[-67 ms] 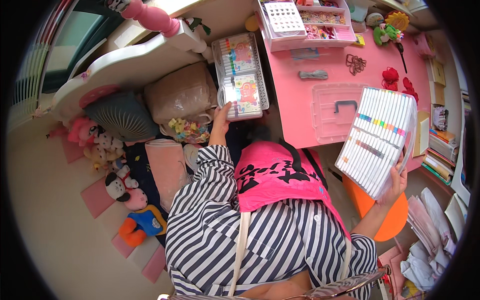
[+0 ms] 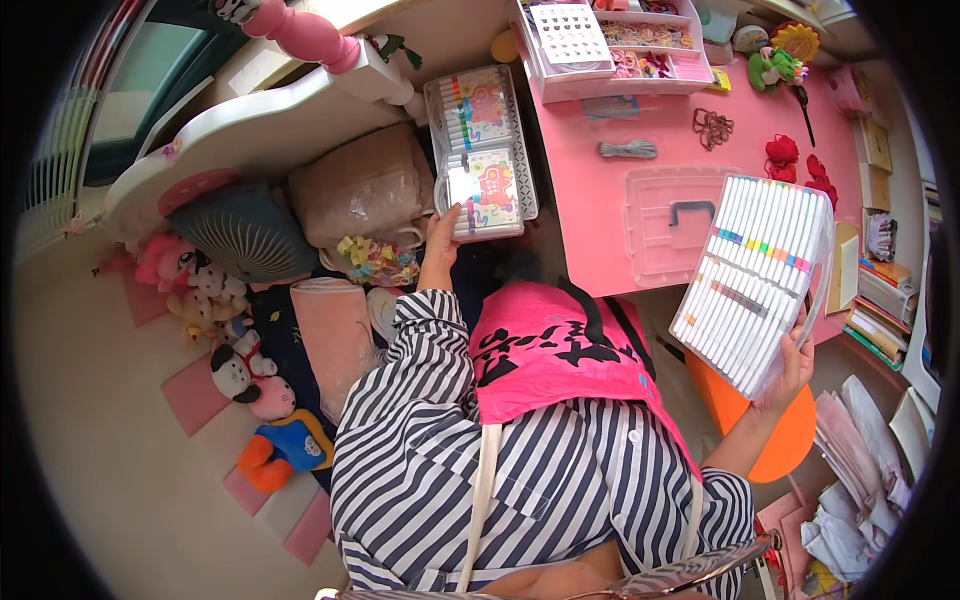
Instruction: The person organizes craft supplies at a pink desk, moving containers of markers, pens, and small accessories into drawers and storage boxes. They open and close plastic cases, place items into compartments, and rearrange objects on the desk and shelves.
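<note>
My right hand (image 2: 788, 372) grips the lower right edge of a clear case of white markers (image 2: 748, 285). The case is tilted over the desk's front edge, with rows of pens and coloured bands showing. On the left, my left hand (image 2: 440, 238) has its fingers closed on the near corner of a second marker case (image 2: 488, 196) with a printed card. That case lies at the near end of a white basket (image 2: 531, 190). Behind it in the basket sits another marker case (image 2: 475, 108).
A clear lid with a dark handle (image 2: 650, 235) lies on the pink desk (image 2: 590, 200). Grey cord (image 2: 627, 150), brown cord (image 2: 712, 128) and a compartment box (image 2: 620, 85) are farther back. An orange stool (image 2: 775, 440) stands below the right hand; plush toys (image 2: 265, 395) lie at left.
</note>
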A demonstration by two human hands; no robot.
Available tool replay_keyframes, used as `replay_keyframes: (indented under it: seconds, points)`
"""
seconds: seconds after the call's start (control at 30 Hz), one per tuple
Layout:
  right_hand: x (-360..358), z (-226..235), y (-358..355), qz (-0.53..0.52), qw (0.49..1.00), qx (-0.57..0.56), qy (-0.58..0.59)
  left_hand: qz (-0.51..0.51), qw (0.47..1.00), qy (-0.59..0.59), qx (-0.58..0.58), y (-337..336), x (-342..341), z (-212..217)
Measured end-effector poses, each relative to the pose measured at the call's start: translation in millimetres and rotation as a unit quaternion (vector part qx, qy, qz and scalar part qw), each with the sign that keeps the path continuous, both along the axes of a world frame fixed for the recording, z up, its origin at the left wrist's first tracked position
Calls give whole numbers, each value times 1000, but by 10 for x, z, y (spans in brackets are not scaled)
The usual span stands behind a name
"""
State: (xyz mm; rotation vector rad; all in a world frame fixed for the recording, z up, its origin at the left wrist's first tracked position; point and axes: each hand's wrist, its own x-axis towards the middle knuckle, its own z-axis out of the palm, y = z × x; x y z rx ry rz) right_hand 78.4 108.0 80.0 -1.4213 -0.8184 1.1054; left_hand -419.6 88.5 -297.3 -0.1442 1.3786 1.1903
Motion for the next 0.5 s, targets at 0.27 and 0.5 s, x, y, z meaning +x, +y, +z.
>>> replay_keyframes:
  seconds: [0.27, 0.5]
  points:
    - [5, -78, 37, -30, 998, -9, 58, 19, 1000, 14, 7, 147, 102, -47]
    - [-22, -44, 103, -51, 996, -26, 69, 44, 980, 180, -65, -16, 154, -387]
